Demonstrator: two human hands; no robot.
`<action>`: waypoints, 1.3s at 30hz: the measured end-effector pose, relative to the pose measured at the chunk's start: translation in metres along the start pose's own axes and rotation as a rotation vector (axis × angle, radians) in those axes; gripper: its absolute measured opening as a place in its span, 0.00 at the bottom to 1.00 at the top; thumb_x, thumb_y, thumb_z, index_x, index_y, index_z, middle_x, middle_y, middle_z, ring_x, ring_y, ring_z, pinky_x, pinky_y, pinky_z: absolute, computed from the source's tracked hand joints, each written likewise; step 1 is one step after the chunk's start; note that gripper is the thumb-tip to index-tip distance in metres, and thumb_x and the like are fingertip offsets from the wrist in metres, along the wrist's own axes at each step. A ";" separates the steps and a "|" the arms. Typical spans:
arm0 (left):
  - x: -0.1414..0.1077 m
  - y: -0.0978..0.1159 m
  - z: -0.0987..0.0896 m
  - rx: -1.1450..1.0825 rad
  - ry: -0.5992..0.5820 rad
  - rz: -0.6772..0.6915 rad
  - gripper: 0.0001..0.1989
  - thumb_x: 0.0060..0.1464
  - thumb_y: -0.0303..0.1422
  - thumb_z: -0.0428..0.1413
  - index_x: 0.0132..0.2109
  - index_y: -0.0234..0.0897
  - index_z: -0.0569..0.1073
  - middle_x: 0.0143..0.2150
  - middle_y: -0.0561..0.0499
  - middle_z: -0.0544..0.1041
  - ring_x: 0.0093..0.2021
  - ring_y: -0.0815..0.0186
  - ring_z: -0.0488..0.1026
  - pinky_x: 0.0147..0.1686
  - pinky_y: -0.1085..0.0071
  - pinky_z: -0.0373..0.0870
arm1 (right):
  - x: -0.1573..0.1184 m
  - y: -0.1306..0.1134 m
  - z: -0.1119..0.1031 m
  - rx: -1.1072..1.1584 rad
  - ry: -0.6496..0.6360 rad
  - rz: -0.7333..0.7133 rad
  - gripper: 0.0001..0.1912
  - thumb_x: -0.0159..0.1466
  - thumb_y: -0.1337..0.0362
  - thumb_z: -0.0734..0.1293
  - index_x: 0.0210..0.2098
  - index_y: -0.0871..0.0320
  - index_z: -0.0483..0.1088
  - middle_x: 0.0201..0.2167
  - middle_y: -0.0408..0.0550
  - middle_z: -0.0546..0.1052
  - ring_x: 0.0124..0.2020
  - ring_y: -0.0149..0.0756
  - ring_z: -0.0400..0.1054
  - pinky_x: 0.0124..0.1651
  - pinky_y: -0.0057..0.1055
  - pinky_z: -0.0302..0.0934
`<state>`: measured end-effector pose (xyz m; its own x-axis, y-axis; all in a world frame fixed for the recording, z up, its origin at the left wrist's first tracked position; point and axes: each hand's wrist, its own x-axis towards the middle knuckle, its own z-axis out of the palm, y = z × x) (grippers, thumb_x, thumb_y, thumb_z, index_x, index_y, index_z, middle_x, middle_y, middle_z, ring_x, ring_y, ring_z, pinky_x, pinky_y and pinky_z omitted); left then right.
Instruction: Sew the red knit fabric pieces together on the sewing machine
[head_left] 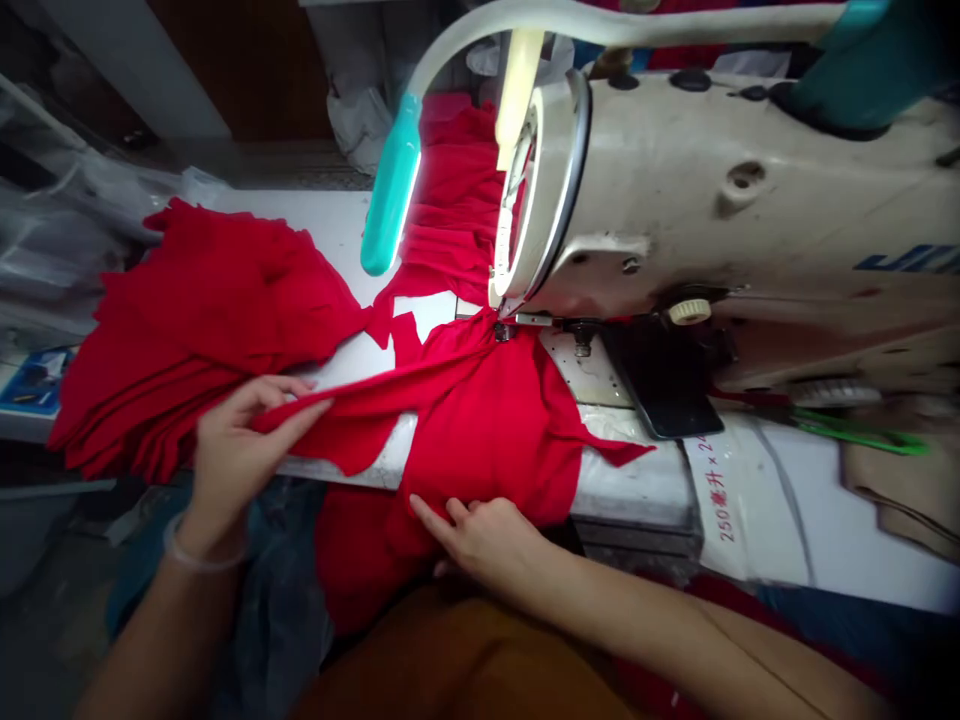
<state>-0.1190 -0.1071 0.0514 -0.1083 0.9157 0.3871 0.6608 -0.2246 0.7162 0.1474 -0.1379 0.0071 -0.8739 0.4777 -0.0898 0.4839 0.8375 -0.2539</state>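
Head view: left hand (pixel 244 455) at 8 o'clock, wrist bent, a clear bangle (pixel 202 552) on the wrist; thumb and fingers close in a pinch on a strip of red knit fabric (pixel 352 405). Right hand (pixel 480 535) at 6 o'clock, forearm entering from the lower right, lies open and nearly flat, index finger extended, pressing on the same fabric without gripping it. The fabric spreads across a white tabletop (pixel 637 490) and runs under the presser foot (pixel 501 330) of a cream sewing machine (pixel 720 190) at 2 o'clock. Also listed: stack of red fabric (pixel 202 330) at 9 o'clock; teal-handled lamp (pixel 394 185) at 12 o'clock; black smartphone (pixel 664 380) at 3 o'clock; green-handled scissors (pixel 855 430) at 3 o'clock. Markings: blue letters "JU", cut off, on the machine; "250毫升 x 24" in red on the tabletop.
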 end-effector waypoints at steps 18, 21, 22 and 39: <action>-0.027 0.021 0.081 0.134 -0.345 0.884 0.08 0.64 0.26 0.52 0.48 0.38 0.74 0.31 0.53 0.75 0.27 0.70 0.69 0.27 0.70 0.63 | -0.039 0.013 -0.006 0.152 0.292 0.254 0.13 0.69 0.59 0.63 0.47 0.63 0.71 0.45 0.58 0.78 0.45 0.42 0.73 0.45 0.35 0.69; -0.042 0.029 0.078 0.058 -0.413 0.965 0.04 0.63 0.29 0.54 0.39 0.38 0.73 0.26 0.53 0.73 0.25 0.68 0.67 0.25 0.69 0.62 | -0.032 0.012 -0.007 -0.002 0.630 0.087 0.14 0.71 0.69 0.58 0.51 0.63 0.70 0.46 0.59 0.78 0.51 0.43 0.70 0.54 0.41 0.66; -0.046 0.029 0.082 0.045 -0.420 0.927 0.07 0.64 0.31 0.52 0.37 0.37 0.72 0.27 0.51 0.74 0.27 0.67 0.69 0.27 0.68 0.65 | -0.031 0.011 -0.006 0.007 0.652 0.048 0.12 0.70 0.71 0.58 0.47 0.63 0.71 0.40 0.56 0.79 0.46 0.41 0.71 0.51 0.39 0.67; -0.042 0.040 0.113 0.244 -0.357 0.633 0.22 0.58 0.16 0.47 0.57 0.31 0.72 0.32 0.50 0.74 0.29 0.68 0.70 0.29 0.73 0.66 | -0.045 0.086 0.000 -0.044 0.653 0.017 0.10 0.67 0.69 0.66 0.45 0.67 0.74 0.43 0.59 0.80 0.48 0.45 0.74 0.51 0.42 0.72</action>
<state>-0.0040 -0.1165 -0.0018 0.5649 0.6981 0.4399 0.6667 -0.7003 0.2552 0.2285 -0.0870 -0.0111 -0.6653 0.5422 0.5133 0.5111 0.8319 -0.2163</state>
